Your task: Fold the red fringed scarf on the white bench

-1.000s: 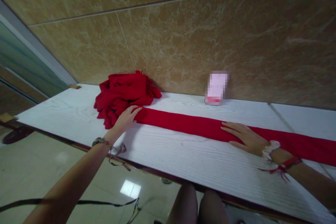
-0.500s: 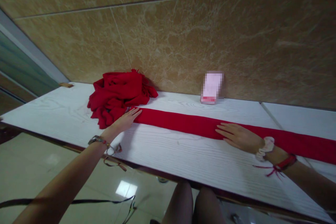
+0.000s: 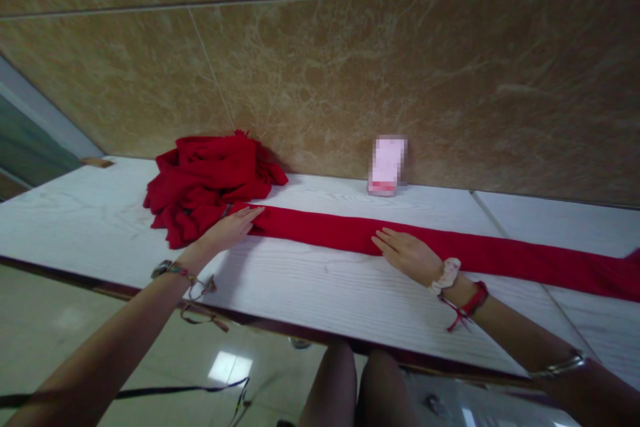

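A long red strip of cloth (image 3: pixel 325 230) lies flat along the white table (image 3: pixel 310 287), running from left of centre to the right edge. My left hand (image 3: pixel 227 232) rests open with its fingers flat on the strip's left end, right beside a crumpled red pile of cloth (image 3: pixel 203 183). My right hand (image 3: pixel 406 255) lies open, palm down, on the strip near its middle. Both wrists wear bracelets.
A small pink box (image 3: pixel 387 165), blurred, stands against the brown marble wall (image 3: pixel 350 67) behind the strip. The table's near edge has a dark rim; my knees (image 3: pixel 360 380) show below it over a glossy tiled floor. A black cord lies on the floor at lower left.
My right hand has slid left along the strip toward my left hand. The left hand has stayed on the strip's end. The view has shifted to the right.
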{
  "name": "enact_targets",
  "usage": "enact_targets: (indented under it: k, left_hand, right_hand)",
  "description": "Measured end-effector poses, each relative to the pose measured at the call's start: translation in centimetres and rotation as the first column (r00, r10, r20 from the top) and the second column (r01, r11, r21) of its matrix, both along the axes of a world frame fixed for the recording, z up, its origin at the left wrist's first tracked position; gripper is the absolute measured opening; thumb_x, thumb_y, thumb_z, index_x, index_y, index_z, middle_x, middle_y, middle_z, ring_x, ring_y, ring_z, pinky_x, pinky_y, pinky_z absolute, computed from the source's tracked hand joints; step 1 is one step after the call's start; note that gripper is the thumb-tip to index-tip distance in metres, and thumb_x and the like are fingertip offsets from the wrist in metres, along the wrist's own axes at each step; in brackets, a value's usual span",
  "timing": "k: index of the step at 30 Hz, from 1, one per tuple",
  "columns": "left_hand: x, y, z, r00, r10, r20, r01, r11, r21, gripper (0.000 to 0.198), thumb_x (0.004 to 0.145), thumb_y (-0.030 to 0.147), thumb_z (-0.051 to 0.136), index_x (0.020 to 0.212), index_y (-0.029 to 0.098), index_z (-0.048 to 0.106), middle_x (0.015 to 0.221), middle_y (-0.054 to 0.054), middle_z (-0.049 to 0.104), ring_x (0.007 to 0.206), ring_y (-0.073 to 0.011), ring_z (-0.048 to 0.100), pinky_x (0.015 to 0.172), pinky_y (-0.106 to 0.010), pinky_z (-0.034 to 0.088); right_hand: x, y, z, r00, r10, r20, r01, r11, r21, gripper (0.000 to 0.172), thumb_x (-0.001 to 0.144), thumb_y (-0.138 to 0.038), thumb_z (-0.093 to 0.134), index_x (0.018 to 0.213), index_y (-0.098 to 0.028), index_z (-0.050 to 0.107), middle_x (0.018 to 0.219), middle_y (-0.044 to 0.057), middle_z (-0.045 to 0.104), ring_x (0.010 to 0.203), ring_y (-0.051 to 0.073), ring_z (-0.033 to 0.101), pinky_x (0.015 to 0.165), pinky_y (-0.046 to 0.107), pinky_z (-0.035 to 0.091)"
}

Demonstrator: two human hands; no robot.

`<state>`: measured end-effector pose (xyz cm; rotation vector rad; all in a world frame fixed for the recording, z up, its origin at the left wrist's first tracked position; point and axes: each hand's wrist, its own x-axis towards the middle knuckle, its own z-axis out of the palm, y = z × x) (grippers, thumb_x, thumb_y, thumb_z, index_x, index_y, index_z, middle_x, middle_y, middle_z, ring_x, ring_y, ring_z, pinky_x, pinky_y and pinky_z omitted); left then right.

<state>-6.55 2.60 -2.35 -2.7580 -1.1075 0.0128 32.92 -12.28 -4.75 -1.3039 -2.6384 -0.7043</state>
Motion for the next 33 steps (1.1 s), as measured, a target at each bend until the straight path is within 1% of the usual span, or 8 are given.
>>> enact_targets:
  k: [4,8,13,17,22,27,29,33]
  left_hand:
    - [0.0,0.5,0.4,0.980,0.143,0.138,-0.130,0.986,-0.100,0.047,0.081,0.016,0.028,0.126,0.008,0.042,0.115,-0.012,0.057,0.105,-0.0188,0.054,0.092,-0.031,0.041]
    - [0.2,0.6,0.8,0.966,0.178,0.188,-0.151,0.977,-0.152,0.048,0.081,0.020,0.026,0.123,0.008,0.046,0.114,-0.011,0.058,0.104,-0.0188,0.054,0.093,-0.031,0.039]
    - [0.5,0.2,1.0,0.959,0.206,0.193,-0.174,0.970,-0.171,0.049,0.080,0.021,0.026,0.123,0.007,0.045,0.116,-0.011,0.057,0.103,-0.0193,0.055,0.092,-0.031,0.040]
    - [0.2,0.6,0.6,0.957,0.210,0.197,-0.172,0.966,-0.194,0.050,0.081,0.022,0.024,0.123,0.006,0.045,0.114,-0.012,0.058,0.101,-0.0195,0.056,0.090,-0.030,0.041]
    - [-0.1,1.5,0.3,0.966,0.214,0.146,-0.186,0.965,-0.187,0.050,0.081,0.021,0.024,0.126,0.007,0.042,0.109,-0.011,0.061,0.099,-0.0193,0.058,0.089,-0.030,0.041]
    - [0.0,1.4,0.3,0.980,0.177,0.096,-0.160,0.974,-0.162,0.048,0.080,0.015,0.026,0.124,0.008,0.044,0.113,-0.010,0.059,0.101,-0.0181,0.056,0.091,-0.030,0.041]
    - [0.0,1.3,0.1,0.986,0.146,0.076,-0.135,0.982,-0.136,0.047,0.078,0.013,0.028,0.122,0.008,0.047,0.115,-0.011,0.058,0.102,-0.0185,0.055,0.092,-0.031,0.040]
    - [-0.2,1.4,-0.4,0.994,0.093,0.064,-0.087,0.992,-0.092,0.046,0.077,0.014,0.031,0.119,0.008,0.049,0.121,-0.012,0.053,0.110,-0.0199,0.050,0.096,-0.034,0.038]
  right_hand:
    - [-0.8,-0.1,0.1,0.999,-0.042,0.020,0.042,0.999,0.002,0.037,0.083,-0.013,0.036,0.115,-0.009,0.054,0.112,0.015,0.060,0.104,0.024,0.055,0.079,0.036,0.049]
    - [-0.8,0.0,0.3,0.998,-0.054,0.039,0.055,0.998,-0.028,0.040,0.082,-0.007,0.033,0.117,-0.010,0.052,0.114,0.015,0.058,0.106,0.024,0.054,0.078,0.037,0.050]
    - [-0.1,0.1,0.8,0.998,-0.062,0.012,0.063,0.984,-0.169,0.052,0.078,-0.003,0.032,0.127,-0.014,0.042,0.120,0.014,0.055,0.109,0.024,0.052,0.080,0.037,0.049]
    - [-0.1,0.0,1.2,0.996,-0.080,0.037,0.086,0.971,-0.222,0.055,0.076,-0.001,0.033,0.128,-0.016,0.041,0.122,0.013,0.053,0.110,0.023,0.051,0.080,0.037,0.049]
    - [-0.7,-0.1,0.9,0.991,-0.125,0.055,0.132,0.982,-0.139,0.050,0.079,0.000,0.030,0.125,-0.012,0.045,0.116,0.016,0.057,0.107,0.023,0.053,0.078,0.035,0.050]
    - [0.0,-0.1,0.6,0.997,-0.014,0.078,0.021,0.996,-0.092,0.058,0.081,-0.001,0.036,0.128,-0.035,0.037,0.128,0.007,0.049,0.107,0.024,0.053,0.075,0.037,0.051]
    - [0.4,0.0,0.8,0.995,0.032,0.093,-0.022,0.994,-0.103,0.060,0.081,-0.002,0.037,0.128,-0.040,0.035,0.130,0.005,0.047,0.107,0.023,0.053,0.074,0.036,0.051]
    - [0.8,0.3,1.2,0.997,0.041,0.060,-0.033,0.993,-0.115,0.052,0.084,-0.004,0.030,0.130,-0.028,0.037,0.120,0.008,0.056,0.103,0.020,0.056,0.076,0.032,0.051]
